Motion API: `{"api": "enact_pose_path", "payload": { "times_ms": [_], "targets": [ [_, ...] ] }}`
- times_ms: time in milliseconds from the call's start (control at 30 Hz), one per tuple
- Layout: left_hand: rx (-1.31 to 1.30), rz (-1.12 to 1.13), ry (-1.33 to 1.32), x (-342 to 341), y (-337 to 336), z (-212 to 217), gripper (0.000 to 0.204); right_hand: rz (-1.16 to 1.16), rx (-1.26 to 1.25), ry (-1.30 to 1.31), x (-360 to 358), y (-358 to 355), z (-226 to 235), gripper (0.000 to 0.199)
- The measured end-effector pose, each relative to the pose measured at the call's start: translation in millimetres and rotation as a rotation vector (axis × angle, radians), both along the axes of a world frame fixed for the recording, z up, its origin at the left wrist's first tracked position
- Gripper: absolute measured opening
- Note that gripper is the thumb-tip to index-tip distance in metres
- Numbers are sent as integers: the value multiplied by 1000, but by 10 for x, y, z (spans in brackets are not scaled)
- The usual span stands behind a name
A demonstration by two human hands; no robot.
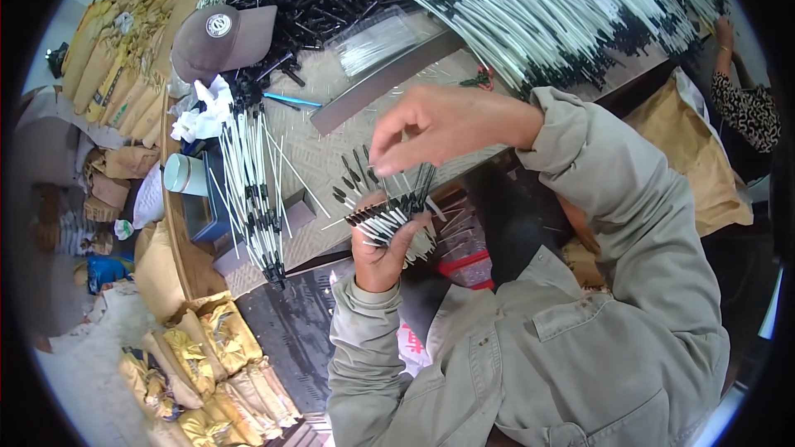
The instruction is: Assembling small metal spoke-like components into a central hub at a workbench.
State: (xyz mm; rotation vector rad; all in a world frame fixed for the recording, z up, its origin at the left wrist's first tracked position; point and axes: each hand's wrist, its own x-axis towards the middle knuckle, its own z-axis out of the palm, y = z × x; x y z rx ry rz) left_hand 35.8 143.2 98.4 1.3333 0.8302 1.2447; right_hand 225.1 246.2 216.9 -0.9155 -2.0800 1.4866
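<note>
My left hand [379,250] grips a fanned bundle of thin white rods with black tips [394,213], held over the front edge of the table [331,165]. My right hand [443,125] hovers just above the bundle, fingers curled down and pinched close to the black tips. Whether it holds a rod between its fingertips I cannot tell. Both arms wear grey-green sleeves.
A bundle of white rods [252,190] lies on the table's left. Large heaps of black and white rods [530,0] cover the far side. A brown cap [222,39], crumpled white paper [209,111], a grey bar [385,82] and a tin [185,173] lie about. Sacks [199,364] fill the floor. Another person's arm [745,103] is at the right.
</note>
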Motion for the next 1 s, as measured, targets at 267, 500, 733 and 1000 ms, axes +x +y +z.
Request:
{"api": "enact_pose_path", "payload": {
  "times_ms": [267,500,733,1000],
  "targets": [
    [-93,2,-16,133,28,74,64,-62,243,170,97,-80,-291,18],
    [-96,-20,-38,112,34,101,58,-170,237,331,68,-177,-356,13],
    [-56,-78,-41,49,54,54,60,-60,311,302,22,-116,-271,11],
    [-88,-104,-93,13,50,12,59,-87,307,273,-15,-147,-291,10]
  ]
}}
